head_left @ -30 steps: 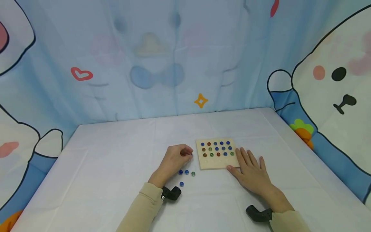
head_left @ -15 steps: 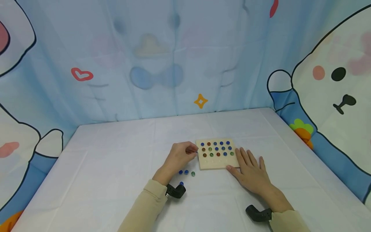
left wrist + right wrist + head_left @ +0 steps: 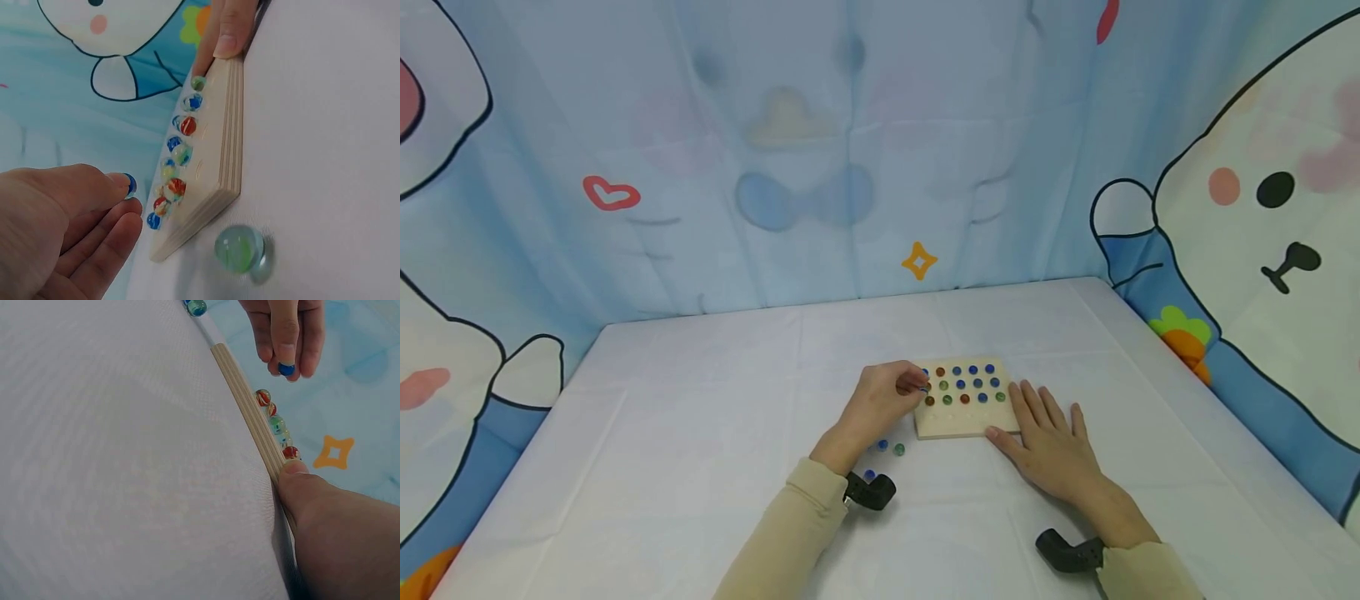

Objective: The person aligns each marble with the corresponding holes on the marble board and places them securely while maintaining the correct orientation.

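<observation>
My left hand (image 3: 889, 393) pinches a blue marble (image 3: 130, 185) between thumb and fingertips, over the left edge of a pale wooden board (image 3: 955, 427). Rows of blue, red and green marbles sit in the board's dimples; the row nearest me shows bare dimples. The right wrist view shows the same pinched marble (image 3: 286, 369) held above the board's marbles. My right hand (image 3: 1051, 446) lies with fingers spread along the board's right side, its thumb (image 3: 294, 467) on the near corner. Part of the board's left end is hidden behind the left hand in the head view.
Loose marbles lie on the white-clothed table left of the board: a green marble (image 3: 899, 449), a blue marble (image 3: 883, 445) and another blue marble (image 3: 869, 475) near the left wrist camera (image 3: 872, 492). A patterned blue curtain (image 3: 775, 250) hangs behind the table.
My left hand has moved right with the pinched marble, from beside the board to over its left edge. The right hand and the board have stayed in place.
</observation>
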